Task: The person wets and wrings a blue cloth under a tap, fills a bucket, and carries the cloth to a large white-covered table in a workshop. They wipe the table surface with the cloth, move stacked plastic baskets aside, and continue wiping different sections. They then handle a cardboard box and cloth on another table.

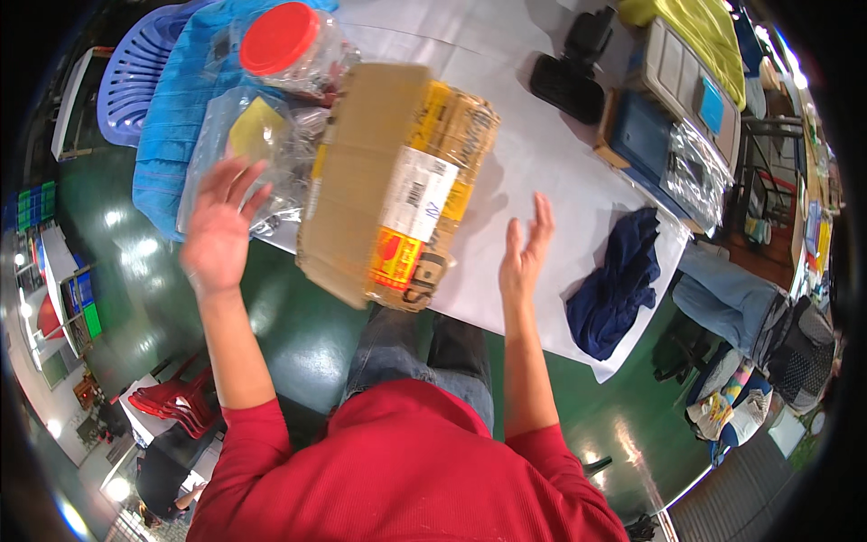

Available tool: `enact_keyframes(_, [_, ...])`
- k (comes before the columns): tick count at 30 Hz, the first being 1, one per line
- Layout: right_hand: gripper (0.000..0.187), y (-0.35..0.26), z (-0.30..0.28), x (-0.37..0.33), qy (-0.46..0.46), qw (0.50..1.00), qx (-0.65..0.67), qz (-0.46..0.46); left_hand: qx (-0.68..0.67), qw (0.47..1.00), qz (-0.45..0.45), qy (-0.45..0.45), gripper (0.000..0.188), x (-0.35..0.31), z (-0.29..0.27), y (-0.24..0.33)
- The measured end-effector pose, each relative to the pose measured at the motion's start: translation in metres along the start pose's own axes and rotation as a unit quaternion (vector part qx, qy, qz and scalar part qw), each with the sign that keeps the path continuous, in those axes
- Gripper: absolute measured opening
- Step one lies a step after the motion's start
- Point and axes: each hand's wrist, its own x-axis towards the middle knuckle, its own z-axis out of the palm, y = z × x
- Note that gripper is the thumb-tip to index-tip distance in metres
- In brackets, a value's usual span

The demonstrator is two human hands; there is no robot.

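A taped brown cardboard box (357, 172) lies at a slant between my hands, its near end reaching past the table's front edge. A white label and an orange sticker show on its right side. To its left, my left hand (219, 226) is raised with fingers apart, close to the clear plastic bags (262, 149). My right hand (526, 248) is off to the box's right above the white tabletop (506, 172), fingers stretched out and holding nothing. Neither hand touches the box. Whether the box rests fully on the table I cannot tell.
A clear jar with a red lid (279, 41) and blue fabric (167, 154) are at the far left, beside a purple chair (135, 77). Toward the right are a black stand (569, 81), stacked boxes (673, 108) and dark blue cloth (616, 285) at the table's edge.
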Motion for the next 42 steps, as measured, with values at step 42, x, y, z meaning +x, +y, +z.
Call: enact_keyframes(42, [0.076, 0.094, -0.169, -0.020, -0.044, 0.911, -0.402, 0.080, -0.024, 0.867, -0.480, 0.129, 0.108, -0.315, -0.006, -0.023])
